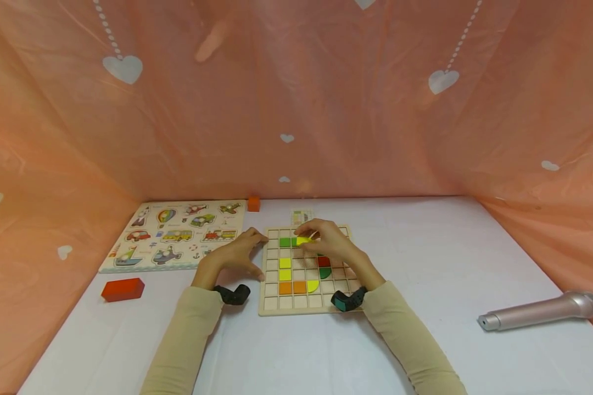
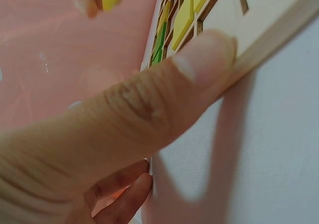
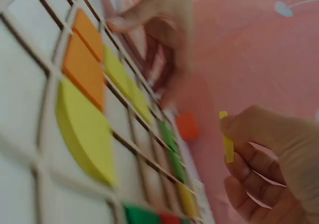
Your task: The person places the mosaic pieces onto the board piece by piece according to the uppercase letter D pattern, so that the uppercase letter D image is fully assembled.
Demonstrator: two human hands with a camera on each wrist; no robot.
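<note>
A wooden grid board (image 1: 272, 303) lies flat on the white table, with green, yellow, orange and red flat pieces set in its squares. At its left edge, my left hand (image 1: 237, 253) rests with the thumb (image 2: 209, 59) touching the rim and the fingers spread along the side. My right hand (image 1: 328, 240) is over the far part of the board. Between its thumb and fingers it pinches a small yellow piece (image 3: 227, 137), held above the grid. Two orange squares (image 3: 83, 67) and a yellow rounded piece (image 3: 84, 132) sit in the near rows.
A picture puzzle board (image 1: 185, 233) lies to the left, with a red block (image 1: 123, 289) in front of it. An orange cube (image 1: 253, 204) and a small printed card (image 1: 301, 216) are at the back. A silver microphone (image 1: 541, 311) lies far right.
</note>
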